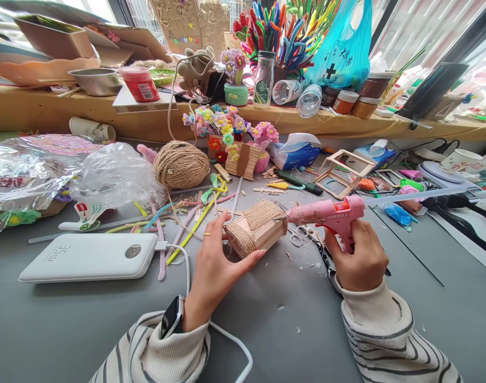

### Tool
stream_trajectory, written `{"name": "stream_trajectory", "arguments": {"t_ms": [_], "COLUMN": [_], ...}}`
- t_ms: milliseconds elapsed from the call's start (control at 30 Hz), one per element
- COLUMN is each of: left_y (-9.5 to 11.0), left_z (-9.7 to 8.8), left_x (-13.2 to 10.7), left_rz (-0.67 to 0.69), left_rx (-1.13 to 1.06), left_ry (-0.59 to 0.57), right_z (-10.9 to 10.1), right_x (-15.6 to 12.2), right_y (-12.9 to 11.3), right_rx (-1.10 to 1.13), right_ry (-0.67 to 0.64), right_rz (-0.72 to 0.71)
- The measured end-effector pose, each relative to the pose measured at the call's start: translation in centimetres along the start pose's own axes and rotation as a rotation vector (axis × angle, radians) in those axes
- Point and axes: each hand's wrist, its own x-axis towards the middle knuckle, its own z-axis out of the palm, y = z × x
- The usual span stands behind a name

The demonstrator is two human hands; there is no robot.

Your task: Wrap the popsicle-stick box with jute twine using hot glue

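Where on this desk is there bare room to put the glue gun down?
Bare grey table lies nearest the camera, in front of the twine-wrapped box, and in front of the power bank. Right of the right hand holding the glue gun is mostly open. Crowded: behind the box, around the twine ball and pipe cleaners.

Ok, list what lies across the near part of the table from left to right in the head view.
power bank → left hand → twine-wrapped box → glue gun → right hand, gripping the gun's handle.
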Motion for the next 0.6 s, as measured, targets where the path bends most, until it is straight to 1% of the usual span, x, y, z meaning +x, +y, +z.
{"name": "stream_trajectory", "arguments": {"t_ms": [400,600], "left_y": [-0.07,-0.05], "left_z": [0.04,0.10], "left_x": [0.02,-0.03], "left_rz": [0.018,0.016], "left_rx": [0.009,0.003], "left_ry": [0.010,0.006], "right_z": [-0.14,-0.17], "right_x": [0.07,-0.50], "right_y": [0.23,0.55], "right_rx": [-0.031,-0.046], "right_ry": [0.021,-0.006], "right_rz": [-0.018,0.025]}}
